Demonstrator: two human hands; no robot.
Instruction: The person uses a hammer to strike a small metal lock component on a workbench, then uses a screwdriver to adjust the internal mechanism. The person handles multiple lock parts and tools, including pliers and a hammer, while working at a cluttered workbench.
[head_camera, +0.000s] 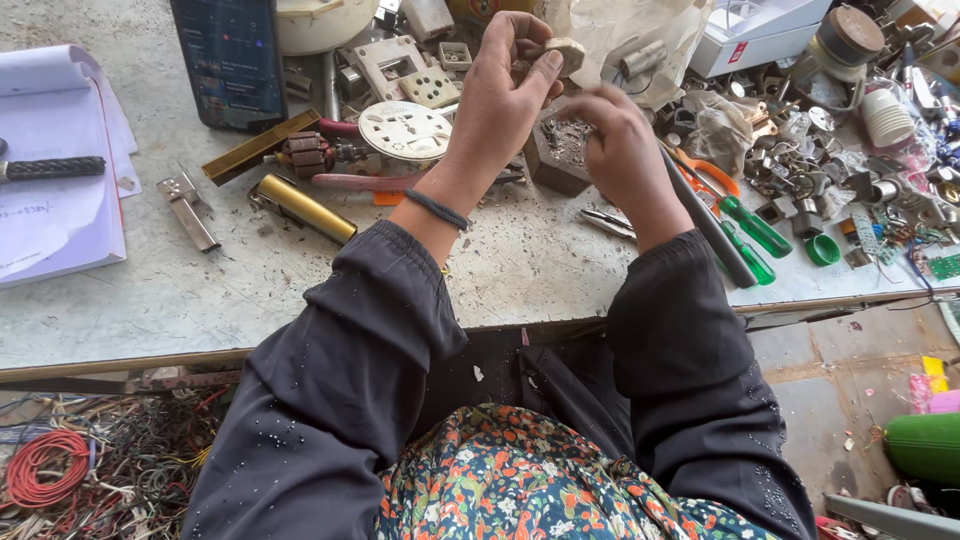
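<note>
Far left: I see a white paper notepad (55, 190) lying on the grey worktop (200, 300), with a dark braided tool handle (50, 168) across it.
Left of centre: a dark phone (228, 60) is propped up; below it lies a brass-coloured metal tube (300, 208).
Centre back: a round white plastic socket plate (404, 130) sits just left of my raised wrist.
Left hand (500, 95): lifted above the bench, thumb and fingers pinching a small beige blocky part (566, 52) at the fingertips.
Right hand (620, 150): curled tight, close beside the left; what it grips I cannot tell.
Behind the hands: a small brown box of metal bits (560, 150) rests on the worktop.
Right: green-handled screwdrivers (755, 228) lie near a jumble of metal parts (800, 160).
</note>
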